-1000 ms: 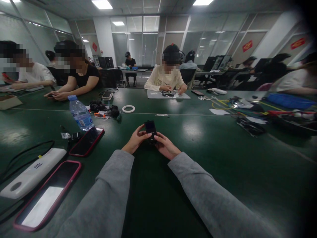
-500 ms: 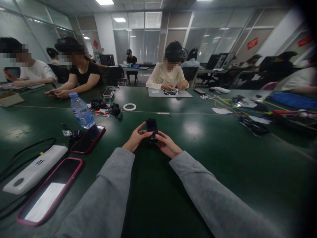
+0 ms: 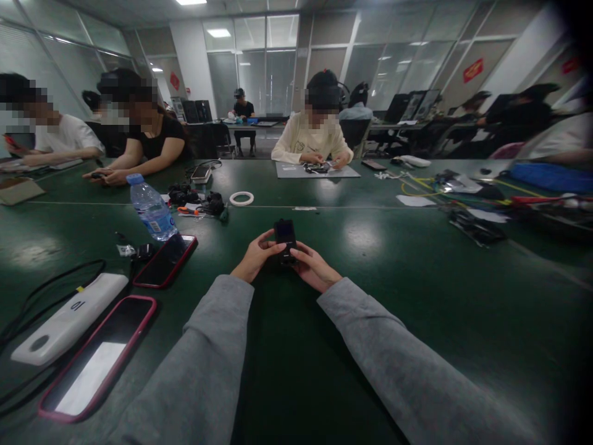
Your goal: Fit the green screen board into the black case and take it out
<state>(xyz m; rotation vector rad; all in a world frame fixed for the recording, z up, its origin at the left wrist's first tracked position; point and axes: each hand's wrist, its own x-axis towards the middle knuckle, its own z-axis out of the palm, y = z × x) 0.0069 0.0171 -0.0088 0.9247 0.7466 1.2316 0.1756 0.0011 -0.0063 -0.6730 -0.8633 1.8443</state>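
Between my two hands, a small black handheld device with a dark screen [image 3: 285,232] is held upright above the green table [image 3: 398,309]. My left hand [image 3: 256,254] grips its left side, with the thumb across the front below the screen. On the lower right side, my right hand [image 3: 312,264] has its fingers closed round the device and its thumb on the front. The fingers behind the device are mostly hidden. What the screen displays is too dark to read.
To my left lie a red-edged phone [image 3: 165,262], a pink-cased phone [image 3: 99,358], a white device marked 01 [image 3: 69,318] and a tilted water bottle [image 3: 151,207]. A white tape ring [image 3: 241,198] lies ahead. Across the table a person [image 3: 312,136] works over a grey mat [image 3: 287,173].
The view has shifted slightly. Both hands keep hold of the black device in nearly the same place, and its screen looks tilted a little.
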